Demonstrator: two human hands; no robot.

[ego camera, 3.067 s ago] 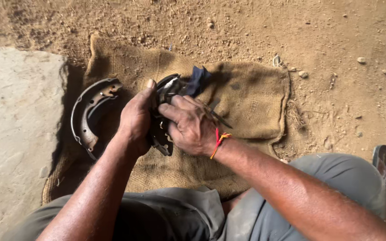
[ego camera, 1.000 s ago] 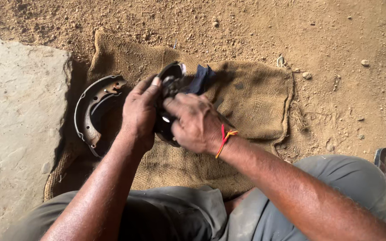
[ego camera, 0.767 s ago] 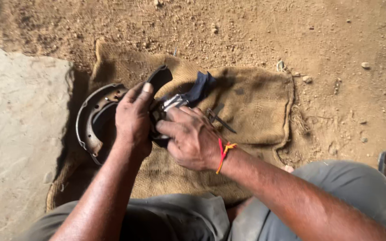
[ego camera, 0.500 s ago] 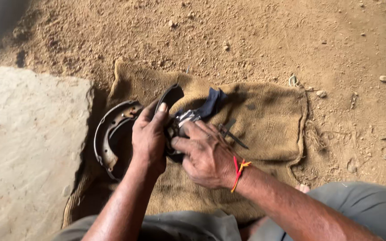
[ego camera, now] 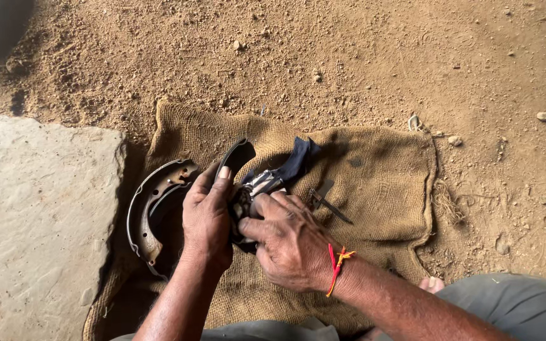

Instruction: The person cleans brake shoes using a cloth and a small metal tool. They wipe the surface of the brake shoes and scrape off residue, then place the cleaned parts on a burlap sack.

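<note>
My left hand (ego camera: 207, 221) grips a dark curved brake shoe (ego camera: 236, 156) held upright over a burlap sack (ego camera: 380, 183). My right hand (ego camera: 289, 239) presses against the same shoe from the right, its fingers curled on the lower part beside a shiny metal piece (ego camera: 263, 182). A red thread bracelet (ego camera: 336, 265) circles my right wrist. A second rusty brake shoe (ego camera: 150, 211) lies flat on the sack just left of my left hand. Where exactly the fingers meet the shoe is hidden.
A dark blue cloth (ego camera: 295, 158) and a thin metal tool (ego camera: 330, 202) lie on the sack behind my hands. A flat stone slab (ego camera: 33, 221) borders the sack on the left. Sandy ground with small stones (ego camera: 412, 63) surrounds it. My grey trouser leg (ego camera: 507, 303) is at lower right.
The view has shifted so the sack and hands sit further right. The held shoe has been tipped more upright, its top edge now standing above my left fingers.
</note>
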